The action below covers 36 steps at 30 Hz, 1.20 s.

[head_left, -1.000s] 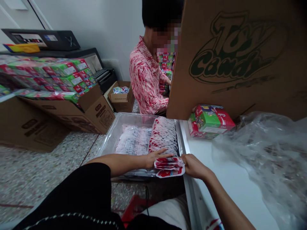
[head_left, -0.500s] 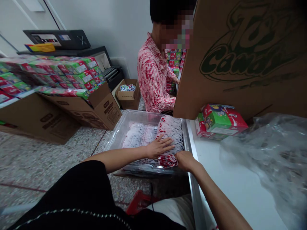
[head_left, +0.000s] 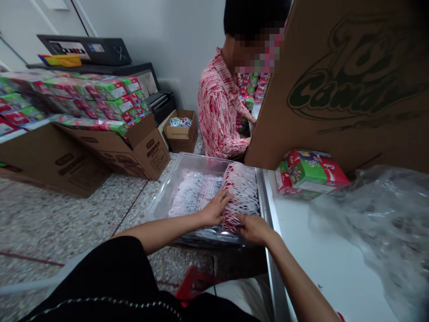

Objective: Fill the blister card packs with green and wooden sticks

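A clear plastic tub holds rows of small white-and-dark packed pieces on its left side. Along the right side lies a long bundle of red and white pieces under white netting. My left hand rests against the bundle's left edge, fingers apart. At the bundle's near right end is my right hand, its fingers curled on the netting; the fingertips are partly hidden.
A white table at the right bears red and green candy boxes, a large carton and a crumpled plastic bag. Cartons with stacked boxes stand left. A person in a patterned shirt sits behind the tub.
The netting now reaches further over the bundle's near end. My left hand has slid to its left edge, and my right hand has moved slightly left and down. The view has shifted a little.
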Each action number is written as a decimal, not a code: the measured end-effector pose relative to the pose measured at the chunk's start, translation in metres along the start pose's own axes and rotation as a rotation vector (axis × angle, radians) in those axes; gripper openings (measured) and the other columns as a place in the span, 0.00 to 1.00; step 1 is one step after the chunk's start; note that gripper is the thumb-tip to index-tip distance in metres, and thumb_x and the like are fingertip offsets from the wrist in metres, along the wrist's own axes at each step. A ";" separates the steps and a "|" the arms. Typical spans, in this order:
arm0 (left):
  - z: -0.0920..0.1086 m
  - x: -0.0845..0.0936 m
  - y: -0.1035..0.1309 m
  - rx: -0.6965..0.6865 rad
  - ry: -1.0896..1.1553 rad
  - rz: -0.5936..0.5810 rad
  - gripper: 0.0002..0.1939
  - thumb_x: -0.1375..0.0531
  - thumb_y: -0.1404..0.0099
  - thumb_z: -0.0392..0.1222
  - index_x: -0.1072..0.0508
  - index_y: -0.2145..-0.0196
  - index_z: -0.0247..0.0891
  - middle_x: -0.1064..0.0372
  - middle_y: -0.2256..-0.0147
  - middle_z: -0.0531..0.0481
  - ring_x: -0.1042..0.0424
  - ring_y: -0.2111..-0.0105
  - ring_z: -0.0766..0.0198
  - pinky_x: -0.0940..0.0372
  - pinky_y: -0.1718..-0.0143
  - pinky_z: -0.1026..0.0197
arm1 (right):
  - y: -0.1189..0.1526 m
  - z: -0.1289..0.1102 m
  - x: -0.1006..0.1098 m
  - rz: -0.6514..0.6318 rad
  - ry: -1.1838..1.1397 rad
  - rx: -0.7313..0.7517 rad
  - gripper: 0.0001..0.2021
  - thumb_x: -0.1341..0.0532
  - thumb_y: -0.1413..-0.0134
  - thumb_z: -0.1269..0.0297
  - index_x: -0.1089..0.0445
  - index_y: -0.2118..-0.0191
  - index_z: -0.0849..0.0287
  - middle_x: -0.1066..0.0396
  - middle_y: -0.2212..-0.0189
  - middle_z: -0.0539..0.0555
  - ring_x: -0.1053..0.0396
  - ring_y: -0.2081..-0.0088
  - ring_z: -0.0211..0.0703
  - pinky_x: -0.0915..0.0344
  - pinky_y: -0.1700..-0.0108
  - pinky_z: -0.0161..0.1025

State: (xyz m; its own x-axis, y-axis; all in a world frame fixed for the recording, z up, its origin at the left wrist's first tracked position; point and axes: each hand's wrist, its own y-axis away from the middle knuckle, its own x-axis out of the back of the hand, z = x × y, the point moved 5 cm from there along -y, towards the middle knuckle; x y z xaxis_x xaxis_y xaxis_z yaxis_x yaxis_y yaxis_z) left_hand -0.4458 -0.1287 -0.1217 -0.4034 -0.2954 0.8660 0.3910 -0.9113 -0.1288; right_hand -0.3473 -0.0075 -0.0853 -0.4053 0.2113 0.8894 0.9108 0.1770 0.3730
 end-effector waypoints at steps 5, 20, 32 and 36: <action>-0.006 -0.002 0.006 0.112 0.016 0.022 0.53 0.37 0.53 0.38 0.63 0.37 0.39 0.71 0.36 0.36 0.66 0.38 0.42 0.57 0.41 0.41 | 0.006 0.009 -0.002 0.000 -0.064 0.071 0.13 0.46 0.46 0.70 0.29 0.57 0.54 0.26 0.59 0.53 0.30 0.57 0.43 0.39 0.58 0.34; 0.042 0.020 0.003 0.098 -0.135 -0.060 0.50 0.45 0.47 0.68 0.60 0.36 0.40 0.72 0.35 0.35 0.68 0.37 0.39 0.65 0.42 0.35 | 0.070 0.063 0.016 0.434 -0.305 -0.140 0.22 0.41 0.49 0.59 0.38 0.48 0.57 0.35 0.52 0.59 0.35 0.52 0.49 0.39 0.51 0.44; 0.097 -0.023 -0.047 -0.558 -0.193 -0.446 0.24 0.55 0.32 0.45 0.49 0.39 0.45 0.57 0.36 0.47 0.58 0.37 0.56 0.72 0.40 0.42 | 0.163 0.037 -0.017 0.541 -0.399 -0.393 0.14 0.53 0.39 0.58 0.36 0.53 0.55 0.28 0.61 0.54 0.28 0.63 0.41 0.36 0.60 0.36; 0.098 -0.018 -0.049 -0.563 -0.162 -0.441 0.30 0.54 0.33 0.47 0.58 0.36 0.42 0.57 0.36 0.43 0.57 0.37 0.55 0.68 0.39 0.43 | 0.129 0.017 -0.033 0.392 -0.082 -0.451 0.13 0.50 0.41 0.68 0.36 0.52 0.54 0.27 0.62 0.54 0.27 0.64 0.42 0.36 0.64 0.34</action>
State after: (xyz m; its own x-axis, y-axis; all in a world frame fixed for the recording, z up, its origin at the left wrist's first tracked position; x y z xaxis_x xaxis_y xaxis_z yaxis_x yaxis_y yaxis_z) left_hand -0.3763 -0.0504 -0.0840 -0.2809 0.1388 0.9497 -0.2812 -0.9580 0.0568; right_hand -0.2177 0.0244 -0.0712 -0.0209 0.2550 0.9667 0.9298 -0.3505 0.1126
